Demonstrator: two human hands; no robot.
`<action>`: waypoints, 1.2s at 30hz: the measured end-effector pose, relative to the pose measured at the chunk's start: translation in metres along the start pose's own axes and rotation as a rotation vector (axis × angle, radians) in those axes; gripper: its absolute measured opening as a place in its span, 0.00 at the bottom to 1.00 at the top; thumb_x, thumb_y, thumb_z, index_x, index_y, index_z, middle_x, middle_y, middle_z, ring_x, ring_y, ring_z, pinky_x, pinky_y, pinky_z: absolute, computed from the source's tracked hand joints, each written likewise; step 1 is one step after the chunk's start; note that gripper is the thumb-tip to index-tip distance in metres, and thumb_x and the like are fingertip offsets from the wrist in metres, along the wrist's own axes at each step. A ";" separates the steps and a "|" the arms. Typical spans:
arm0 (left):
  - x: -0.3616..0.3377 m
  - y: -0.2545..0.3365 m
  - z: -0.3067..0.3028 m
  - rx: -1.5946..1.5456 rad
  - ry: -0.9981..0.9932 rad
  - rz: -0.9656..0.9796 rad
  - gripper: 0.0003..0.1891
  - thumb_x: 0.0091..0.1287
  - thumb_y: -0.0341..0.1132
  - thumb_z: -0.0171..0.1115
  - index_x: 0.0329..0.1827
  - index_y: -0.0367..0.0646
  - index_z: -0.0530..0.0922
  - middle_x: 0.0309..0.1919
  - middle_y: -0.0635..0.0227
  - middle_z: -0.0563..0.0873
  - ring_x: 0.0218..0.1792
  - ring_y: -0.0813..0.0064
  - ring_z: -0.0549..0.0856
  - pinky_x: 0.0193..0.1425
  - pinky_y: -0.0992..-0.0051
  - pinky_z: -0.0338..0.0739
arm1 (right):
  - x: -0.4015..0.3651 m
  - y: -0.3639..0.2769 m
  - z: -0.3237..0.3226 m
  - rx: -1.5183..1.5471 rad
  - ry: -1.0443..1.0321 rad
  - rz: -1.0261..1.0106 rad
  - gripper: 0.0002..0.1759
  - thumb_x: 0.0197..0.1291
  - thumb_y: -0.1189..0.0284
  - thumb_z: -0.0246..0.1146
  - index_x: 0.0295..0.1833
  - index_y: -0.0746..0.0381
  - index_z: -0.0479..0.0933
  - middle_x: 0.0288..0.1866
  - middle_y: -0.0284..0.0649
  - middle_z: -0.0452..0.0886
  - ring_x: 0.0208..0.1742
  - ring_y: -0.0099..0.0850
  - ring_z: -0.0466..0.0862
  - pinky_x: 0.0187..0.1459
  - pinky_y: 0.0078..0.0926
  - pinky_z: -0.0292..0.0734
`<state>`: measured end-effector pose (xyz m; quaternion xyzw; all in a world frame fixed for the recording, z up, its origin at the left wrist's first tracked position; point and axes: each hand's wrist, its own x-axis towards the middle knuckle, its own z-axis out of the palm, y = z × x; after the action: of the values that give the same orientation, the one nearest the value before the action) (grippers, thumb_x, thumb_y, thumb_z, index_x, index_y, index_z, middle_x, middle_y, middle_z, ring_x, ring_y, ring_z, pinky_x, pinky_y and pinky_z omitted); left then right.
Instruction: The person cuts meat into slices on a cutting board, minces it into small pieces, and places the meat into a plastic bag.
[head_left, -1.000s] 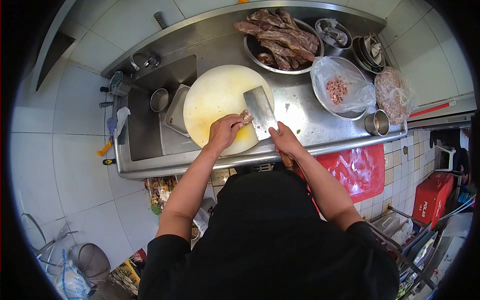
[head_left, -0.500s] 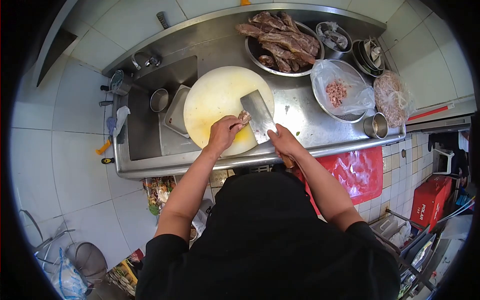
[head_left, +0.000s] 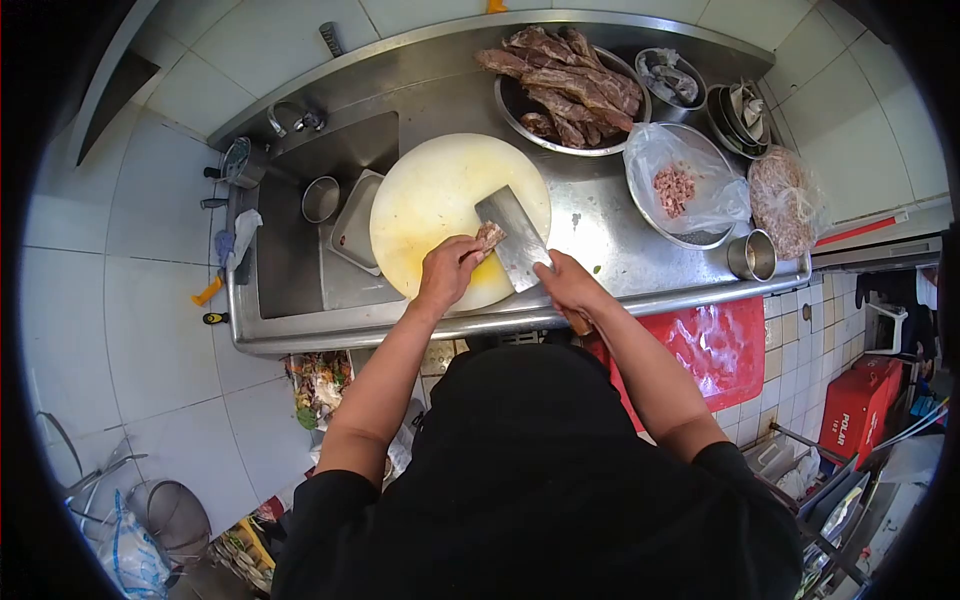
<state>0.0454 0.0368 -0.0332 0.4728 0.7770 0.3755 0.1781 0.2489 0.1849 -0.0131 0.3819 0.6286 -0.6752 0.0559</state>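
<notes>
A round white cutting board (head_left: 430, 185) with a yellow-stained patch lies on the steel counter. My left hand (head_left: 450, 268) is closed on a small piece of meat (head_left: 489, 238) at the middle of the board. My right hand (head_left: 575, 283) grips the wooden handle of a wide cleaver (head_left: 515, 238). The blade lies over the board's right part, its edge side close beside the meat. Whether the blade touches the meat I cannot tell.
Behind to the right, a steel bowl (head_left: 510, 108) holds long pieces of meat. Right of it, a bag-lined bowl (head_left: 690, 240) holds diced meat. A steel cup (head_left: 752, 256) stands near the counter's right edge. Left of the board are a tray (head_left: 350, 232) and a sink (head_left: 285, 235).
The cleaver blade has shifted slightly left and tilted a little against the board. Both hands stay in nearly the same place, and the whole view has moved slightly.
</notes>
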 end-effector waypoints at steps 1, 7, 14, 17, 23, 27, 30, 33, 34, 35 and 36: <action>-0.002 -0.002 0.001 -0.014 0.023 0.004 0.09 0.68 0.31 0.71 0.48 0.37 0.89 0.49 0.56 0.91 0.48 0.56 0.90 0.56 0.65 0.84 | 0.005 -0.002 0.004 0.002 0.000 -0.001 0.18 0.80 0.63 0.55 0.57 0.70 0.71 0.19 0.38 0.73 0.13 0.28 0.73 0.16 0.33 0.71; -0.007 -0.002 0.005 0.001 0.060 -0.092 0.09 0.68 0.31 0.71 0.47 0.36 0.89 0.47 0.56 0.91 0.46 0.57 0.91 0.54 0.66 0.84 | -0.011 -0.006 -0.003 -0.108 0.007 0.013 0.17 0.80 0.64 0.55 0.57 0.70 0.71 0.19 0.38 0.73 0.13 0.28 0.73 0.16 0.33 0.71; -0.008 -0.005 0.002 0.017 0.033 -0.037 0.10 0.67 0.31 0.71 0.47 0.36 0.89 0.46 0.54 0.91 0.45 0.55 0.90 0.53 0.66 0.84 | -0.008 -0.008 -0.002 -0.181 -0.094 0.010 0.17 0.81 0.63 0.54 0.55 0.69 0.71 0.19 0.37 0.73 0.13 0.27 0.73 0.16 0.32 0.70; -0.014 -0.007 0.004 -0.012 0.077 -0.035 0.10 0.67 0.31 0.71 0.48 0.37 0.89 0.46 0.54 0.91 0.45 0.55 0.90 0.53 0.65 0.84 | 0.013 -0.008 0.018 -0.104 0.011 0.015 0.17 0.81 0.63 0.54 0.54 0.69 0.71 0.19 0.38 0.73 0.13 0.27 0.73 0.16 0.32 0.70; -0.030 -0.009 0.014 -0.008 0.180 -0.168 0.08 0.67 0.29 0.71 0.47 0.37 0.89 0.46 0.56 0.91 0.45 0.61 0.91 0.53 0.69 0.85 | 0.009 -0.002 0.024 -0.038 0.005 0.009 0.16 0.80 0.63 0.55 0.53 0.68 0.71 0.18 0.38 0.72 0.13 0.28 0.72 0.17 0.33 0.70; -0.029 -0.006 0.009 -0.019 0.170 -0.143 0.08 0.66 0.28 0.71 0.47 0.37 0.89 0.45 0.55 0.91 0.44 0.57 0.90 0.52 0.66 0.85 | -0.010 0.005 0.009 -0.061 -0.055 0.005 0.16 0.80 0.63 0.55 0.54 0.68 0.70 0.19 0.37 0.71 0.13 0.26 0.72 0.16 0.31 0.69; -0.027 -0.006 0.008 -0.034 0.156 -0.129 0.08 0.67 0.29 0.71 0.46 0.37 0.89 0.44 0.56 0.91 0.43 0.57 0.91 0.52 0.67 0.85 | -0.015 0.009 0.007 -0.044 -0.106 0.011 0.16 0.81 0.63 0.55 0.55 0.68 0.70 0.20 0.36 0.71 0.13 0.26 0.71 0.15 0.30 0.69; -0.029 -0.006 0.008 -0.069 0.136 -0.125 0.07 0.68 0.29 0.70 0.46 0.37 0.89 0.44 0.57 0.91 0.44 0.58 0.91 0.52 0.66 0.85 | -0.007 0.008 0.016 -0.007 -0.085 0.046 0.17 0.81 0.63 0.54 0.55 0.68 0.69 0.21 0.36 0.71 0.13 0.26 0.71 0.15 0.30 0.70; -0.029 -0.007 0.008 -0.061 0.146 -0.108 0.07 0.68 0.29 0.70 0.46 0.37 0.89 0.44 0.57 0.91 0.44 0.59 0.91 0.52 0.67 0.85 | 0.000 0.002 0.022 0.008 -0.053 0.068 0.17 0.81 0.63 0.54 0.54 0.69 0.69 0.21 0.35 0.71 0.13 0.26 0.72 0.16 0.30 0.70; -0.029 -0.008 0.007 -0.051 0.155 -0.089 0.07 0.68 0.29 0.70 0.46 0.38 0.90 0.45 0.57 0.91 0.45 0.59 0.91 0.52 0.67 0.85 | 0.005 -0.003 0.026 0.008 -0.054 0.061 0.17 0.81 0.63 0.54 0.54 0.69 0.69 0.21 0.35 0.71 0.13 0.26 0.72 0.16 0.30 0.70; -0.028 -0.008 0.007 -0.047 0.159 -0.083 0.07 0.68 0.29 0.70 0.46 0.38 0.90 0.45 0.57 0.91 0.45 0.59 0.91 0.52 0.67 0.85 | 0.010 -0.007 0.030 0.002 -0.038 0.062 0.16 0.80 0.62 0.55 0.52 0.67 0.69 0.22 0.36 0.72 0.14 0.25 0.71 0.15 0.29 0.70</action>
<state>0.0587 0.0132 -0.0467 0.4045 0.7987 0.4222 0.1424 0.2249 0.1640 -0.0159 0.3885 0.6148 -0.6807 0.0883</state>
